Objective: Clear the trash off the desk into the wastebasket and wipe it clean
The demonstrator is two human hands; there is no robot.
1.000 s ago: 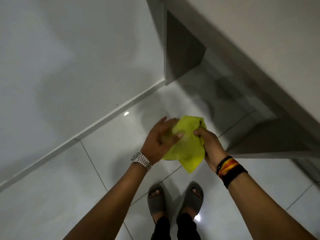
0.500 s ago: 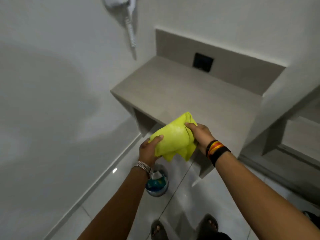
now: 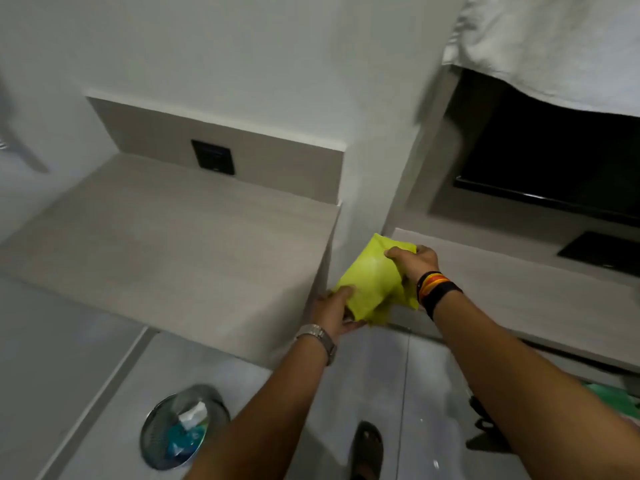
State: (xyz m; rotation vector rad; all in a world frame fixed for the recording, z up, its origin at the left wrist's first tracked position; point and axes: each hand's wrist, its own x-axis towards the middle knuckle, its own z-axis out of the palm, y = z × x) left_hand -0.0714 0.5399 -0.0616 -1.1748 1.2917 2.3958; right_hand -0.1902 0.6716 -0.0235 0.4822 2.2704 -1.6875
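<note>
A yellow-green cloth is held between both hands in the air, just right of the desk's right front corner. My left hand, with a metal watch on the wrist, grips its lower edge. My right hand, with dark and orange wristbands, pinches its upper edge. The light wooden desk spreads to the left with a bare top. On the floor below it stands a round metal mesh wastebasket holding crumpled white paper and blue-green wrappers.
A black wall socket sits in the desk's back panel. To the right a lower wooden shelf carries a flat black object under a dark screen. A white towel hangs above. My sandalled foot stands on the tiled floor.
The view has lifted from the floor to the desk and swung right. Both hands with the cloth now sit right of the desk's corner, and the wastebasket shows at the lower left.
</note>
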